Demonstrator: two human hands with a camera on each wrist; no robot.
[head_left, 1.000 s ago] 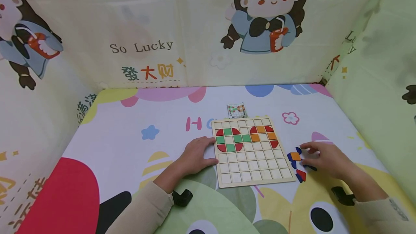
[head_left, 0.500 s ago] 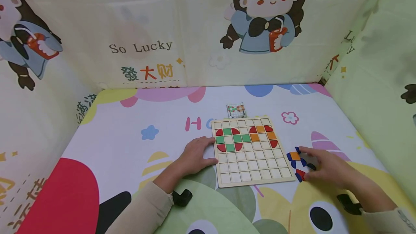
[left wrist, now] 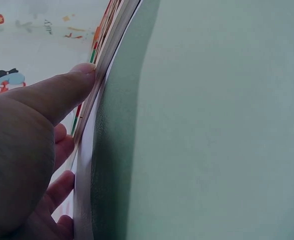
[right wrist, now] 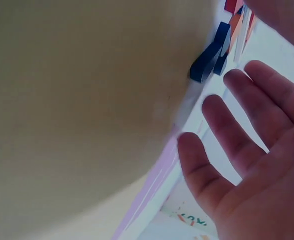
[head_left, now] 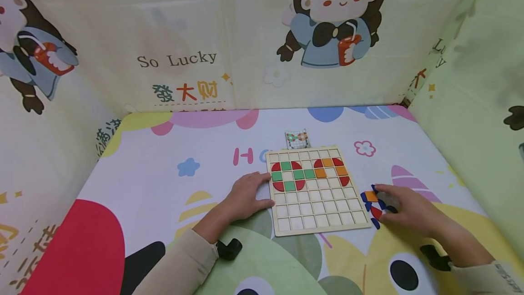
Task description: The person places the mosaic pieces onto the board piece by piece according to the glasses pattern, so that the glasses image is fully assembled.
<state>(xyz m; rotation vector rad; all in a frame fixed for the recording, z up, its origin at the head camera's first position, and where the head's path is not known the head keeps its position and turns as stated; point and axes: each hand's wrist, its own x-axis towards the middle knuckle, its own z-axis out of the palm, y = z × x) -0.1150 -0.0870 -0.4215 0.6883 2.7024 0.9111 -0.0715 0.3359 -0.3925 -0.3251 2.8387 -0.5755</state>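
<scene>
Two hands (head_left: 247, 196) (head_left: 413, 211), one board (head_left: 314, 207), five green squares (head_left: 299, 175)

"So Lucky" (head_left: 177, 60) and "發大财" (head_left: 185, 92) mark a cream, cartoon-printed cloth backdrop (head_left: 254, 26)
A pink letter "H" (head_left: 236, 156) appears on the white, multicoloured-print tablecloth (head_left: 221, 179).

Wooden grid board (head_left: 308, 219): flat, left hand (head_left: 247, 195) touching its 9 o'clock edge. Green and red tiles (head_left: 299, 175) seated toward 10 o'clock, orange and red tiles (head_left: 341, 170) toward 1. Loose, past 3 o'clock: orange square (head_left: 371, 195), blue curved pieces (head_left: 375, 223), red quarter-circle (head_left: 375, 212) (right hand (head_left: 415, 213) at its edge).
</scene>
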